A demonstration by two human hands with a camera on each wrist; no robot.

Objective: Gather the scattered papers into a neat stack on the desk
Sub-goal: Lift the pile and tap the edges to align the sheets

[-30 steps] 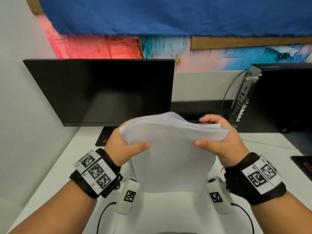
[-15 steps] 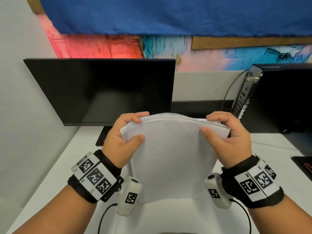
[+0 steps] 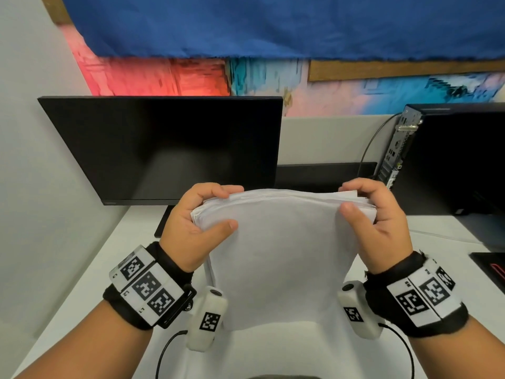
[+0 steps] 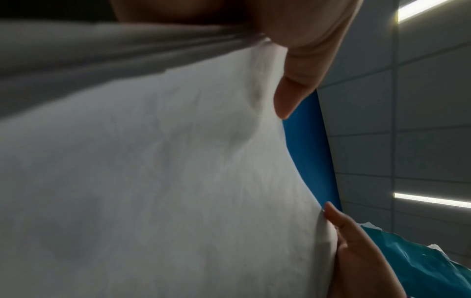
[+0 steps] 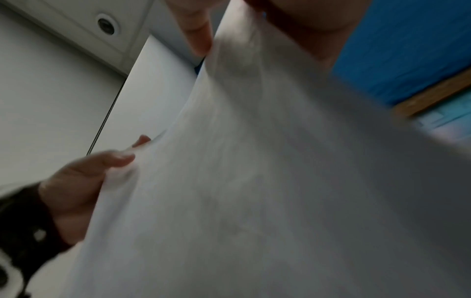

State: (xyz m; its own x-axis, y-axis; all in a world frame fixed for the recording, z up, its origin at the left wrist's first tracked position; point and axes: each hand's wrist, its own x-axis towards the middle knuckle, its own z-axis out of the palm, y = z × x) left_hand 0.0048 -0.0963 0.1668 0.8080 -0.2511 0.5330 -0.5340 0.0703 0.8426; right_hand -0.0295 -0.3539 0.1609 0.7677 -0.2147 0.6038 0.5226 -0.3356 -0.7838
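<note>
Paper stack [image 3: 281,258] now lower than a second ago, top edges squarer, sheets bowed between hands above tabletop [image 3: 90,272].

Left hand [image 3: 191,228] and right hand [image 3: 379,222]: fingers clamped on upper corners.

Likely squaring-up before laying down.

No legible writing; monitor [image 3: 164,149] logo too small.

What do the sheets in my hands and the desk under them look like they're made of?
Papers: thin matte white paper, apparently; the bundle bows and shows layered edges at the top. Desk: smooth white top, probably laminate, though its look leaves that open. Left hand and right hand grip the bundle.
</note>
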